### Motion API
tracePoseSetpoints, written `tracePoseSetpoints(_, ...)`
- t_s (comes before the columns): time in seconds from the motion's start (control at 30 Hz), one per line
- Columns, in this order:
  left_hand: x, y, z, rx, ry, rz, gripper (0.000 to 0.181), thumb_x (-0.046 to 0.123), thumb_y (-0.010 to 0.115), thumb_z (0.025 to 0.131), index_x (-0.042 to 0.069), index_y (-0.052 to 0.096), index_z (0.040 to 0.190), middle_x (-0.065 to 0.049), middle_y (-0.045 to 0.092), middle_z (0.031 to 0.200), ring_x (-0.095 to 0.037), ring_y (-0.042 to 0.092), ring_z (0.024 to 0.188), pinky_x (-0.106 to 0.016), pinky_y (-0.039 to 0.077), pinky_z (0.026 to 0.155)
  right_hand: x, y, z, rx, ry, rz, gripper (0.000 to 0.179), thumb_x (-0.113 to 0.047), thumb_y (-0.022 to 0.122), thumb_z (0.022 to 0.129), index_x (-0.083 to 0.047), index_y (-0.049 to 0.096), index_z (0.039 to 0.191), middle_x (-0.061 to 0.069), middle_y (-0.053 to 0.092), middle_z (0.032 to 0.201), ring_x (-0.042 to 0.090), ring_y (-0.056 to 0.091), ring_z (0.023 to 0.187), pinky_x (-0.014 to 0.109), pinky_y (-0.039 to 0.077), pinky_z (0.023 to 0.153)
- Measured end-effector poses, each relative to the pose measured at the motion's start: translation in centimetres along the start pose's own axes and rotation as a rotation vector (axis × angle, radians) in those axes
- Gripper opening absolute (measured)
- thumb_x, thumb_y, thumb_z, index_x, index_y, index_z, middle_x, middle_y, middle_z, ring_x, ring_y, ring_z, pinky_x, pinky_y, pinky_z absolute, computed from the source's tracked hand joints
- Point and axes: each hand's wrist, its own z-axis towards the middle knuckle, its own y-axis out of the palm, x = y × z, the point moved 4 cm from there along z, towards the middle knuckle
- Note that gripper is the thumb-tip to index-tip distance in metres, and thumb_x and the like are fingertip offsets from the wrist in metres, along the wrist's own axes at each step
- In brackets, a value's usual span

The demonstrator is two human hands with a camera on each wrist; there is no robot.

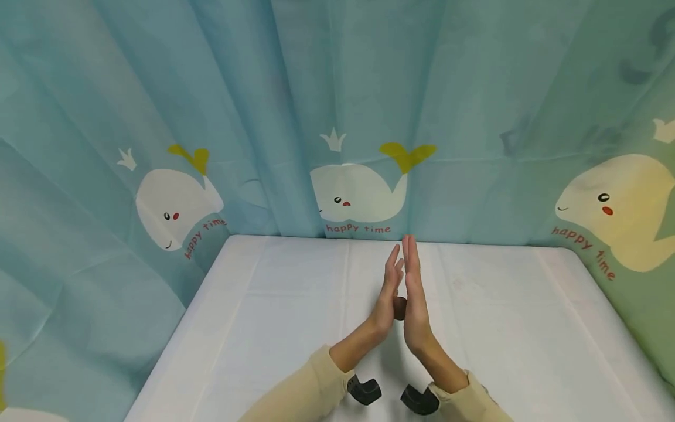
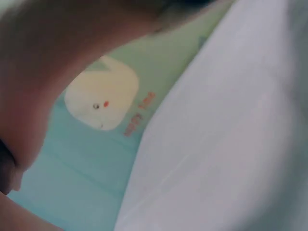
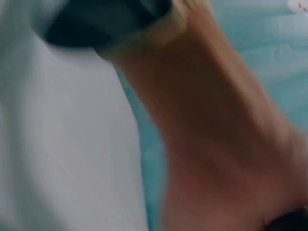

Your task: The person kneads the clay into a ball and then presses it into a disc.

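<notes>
A small dark brown round object, like a ball [image 1: 400,308], sits between my two palms above the white table in the head view. On its left, my left hand [image 1: 386,299] presses against it with the fingers straight and pointing up and away. My right hand [image 1: 416,302] faces it from the other side, its fingers also straight. The fingertips of both hands come close together above the ball. Part of the dark ball [image 2: 6,168] shows at the left edge of the left wrist view, and a dark piece of the ball [image 3: 289,221] at the lower right of the right wrist view.
A white-covered table [image 1: 295,293] spreads under the hands. Behind it hangs a blue-green curtain [image 1: 358,88] with printed whales. Black wrist cameras sit by both beige cuffs, the left camera [image 1: 364,390] close to the right camera [image 1: 420,400].
</notes>
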Motion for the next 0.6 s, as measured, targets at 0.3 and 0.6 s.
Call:
tracePoseSetpoints(0.3,1.5,0.7,-0.7,0.000,-0.028,-0.167,0.065,0.057,0.011,0.109,0.028,0.005,0.167,-0.009,0.010,0.171,-0.032,0.008,0.157,-0.056,0.004,0.124,4.4,-1.9,0.6,0.046,0.093,-0.065,0.055,-0.032,0.014,0.113,-0.028,0.007,0.167,-0.004,-0.001,0.173,0.016,-0.011,0.157,0.044,0.007,0.122)
tracePoseSetpoints(0.6,0.3,-0.2,0.4,0.027,0.038,-0.020,0.059,0.041,0.009,0.112,0.020,0.004,0.167,-0.005,0.005,0.172,-0.027,0.006,0.158,-0.055,0.006,0.124,-0.2,0.6,-0.4,-0.018,-0.001,-0.037,0.057,-0.033,0.017,0.111,-0.025,0.009,0.167,-0.007,0.002,0.173,0.019,-0.012,0.157,0.062,-0.011,0.119)
